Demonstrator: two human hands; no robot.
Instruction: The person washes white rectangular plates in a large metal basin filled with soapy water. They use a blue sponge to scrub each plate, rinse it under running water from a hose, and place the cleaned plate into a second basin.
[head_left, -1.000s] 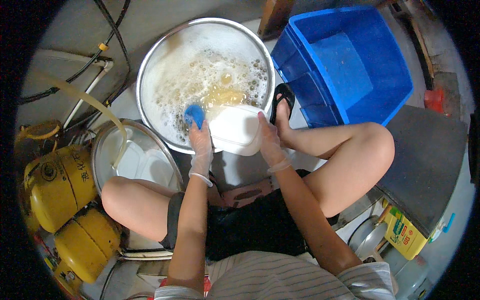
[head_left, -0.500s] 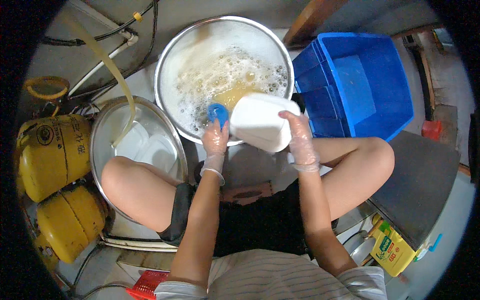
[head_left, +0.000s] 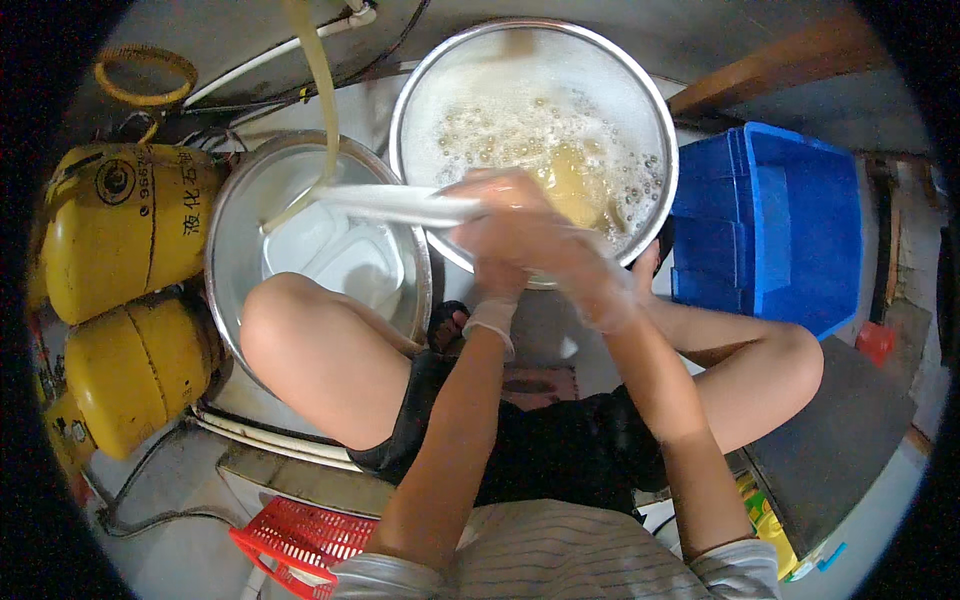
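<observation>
A white plastic dish [head_left: 400, 205], seen nearly edge-on, is gripped by my right hand [head_left: 535, 225], which wears a clear glove and is smeared by motion. The dish reaches left, over the rim of a metal basin [head_left: 421, 290]. Below and partly behind my right hand, my gloved left hand [head_left: 500, 278] is at the near rim of a larger round basin [head_left: 672, 150] of foamy, yellowish water. Its fingers are hidden, and the blue scrubber does not show. More white dishes [head_left: 368, 268] lie in the left basin, where a yellowish hose [head_left: 328, 110] hangs in.
Yellow gas cylinders [head_left: 125, 235] stand at the left. A blue plastic crate [head_left: 810, 240] is right of the foamy basin. A red basket [head_left: 305, 535] sits behind me at lower left; a dark flat surface [head_left: 840, 430] lies at right. My bent knees flank the space before the basins.
My right hand has swung left with the white dish, crossing over my left hand. The dish has turned edge-on. The blue scrubber has gone out of sight. The whole view has shifted.
</observation>
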